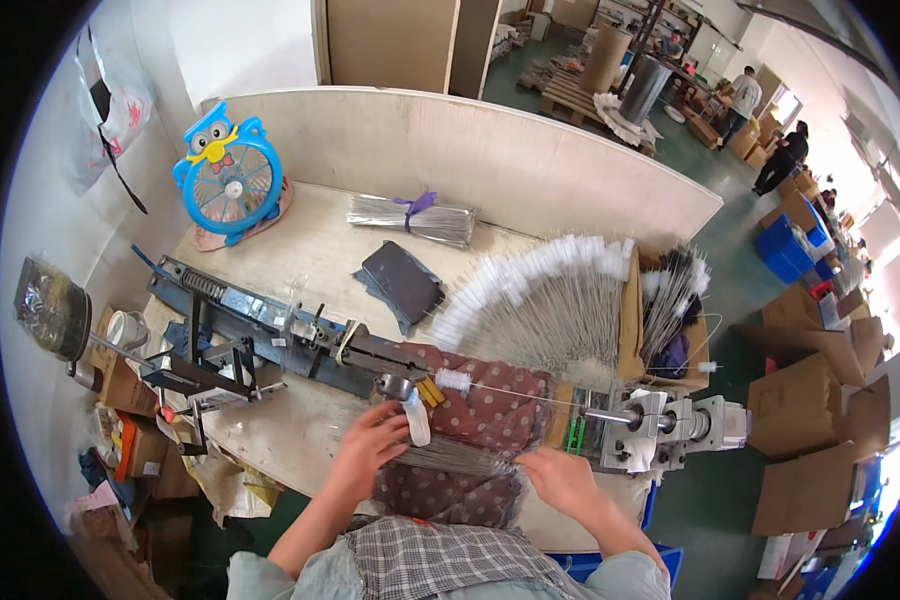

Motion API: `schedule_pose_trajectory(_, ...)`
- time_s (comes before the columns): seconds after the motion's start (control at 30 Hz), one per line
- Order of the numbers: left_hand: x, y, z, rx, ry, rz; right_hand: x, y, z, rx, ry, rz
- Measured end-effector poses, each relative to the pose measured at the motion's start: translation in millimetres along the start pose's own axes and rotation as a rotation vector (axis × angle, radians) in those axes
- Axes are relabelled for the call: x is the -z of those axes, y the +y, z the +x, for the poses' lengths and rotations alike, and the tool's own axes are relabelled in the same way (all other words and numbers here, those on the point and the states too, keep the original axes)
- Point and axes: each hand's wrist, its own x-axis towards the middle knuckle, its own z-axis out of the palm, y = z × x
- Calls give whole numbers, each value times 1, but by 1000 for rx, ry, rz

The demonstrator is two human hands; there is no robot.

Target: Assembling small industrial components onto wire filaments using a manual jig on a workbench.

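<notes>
My left hand point(375, 440) has its fingers stretched and slightly apart beside a white-wrapped lever point(417, 418) on the machine; whether it touches the lever is hard to tell. On the dotted cloth point(500, 400) in front of me lies a bundle of thin metal wires point(450, 457). My right hand point(562, 482) pinches at the right ends of these wires, fingertips together. Above the hands, a white-bristled brush point(454, 380) on a thin wire stem stretches between the long metal machine bed point(300, 335) and the spindle point(660, 420) at right.
Many white-tipped wire brushes point(540, 300) fan out behind the cloth, beside a cardboard box point(675, 340) of more brushes. Farther back are a tied wire bundle point(412, 218), a dark cloth pad point(400, 280) and a blue fan point(232, 185). Cartons point(810, 400) stand at right; people work beyond.
</notes>
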Motion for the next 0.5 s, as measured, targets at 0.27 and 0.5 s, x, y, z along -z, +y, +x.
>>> schedule_pose_trajectory(0.27, -95, 59, -23, 266, -230, -584, -10, -12, -1, -152, 196, 37)
schedule_pose_trajectory(0.5, -48, 59, -46, 257, -157, -177, 75, -7, -23, -134, 283, -254)
